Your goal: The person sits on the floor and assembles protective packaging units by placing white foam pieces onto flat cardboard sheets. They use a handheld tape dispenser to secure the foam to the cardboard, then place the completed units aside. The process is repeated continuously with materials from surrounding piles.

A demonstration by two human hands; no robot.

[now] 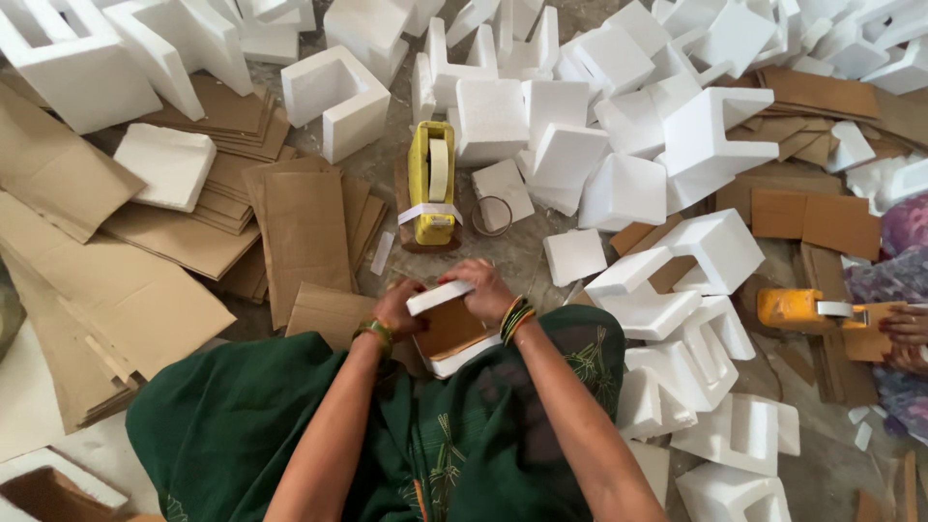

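Both of my hands hold one small bundle (448,331) over my lap: a brown cardboard piece sandwiched between white foam pieces. My left hand (398,307) grips its left side. My right hand (486,287) presses on its top edge, fingers curled over the upper foam strip. Just beyond the bundle stands a yellow tape dispenser (431,184) with a pale tape roll, on the floor in front of me.
Flat brown cardboard sheets (300,227) lie stacked to the left. White foam blocks (619,145) are heaped ahead and to the right. An empty tape ring (492,216) lies by the dispenser. At far right another person's hand (904,329) works beside an orange tape dispenser (802,307).
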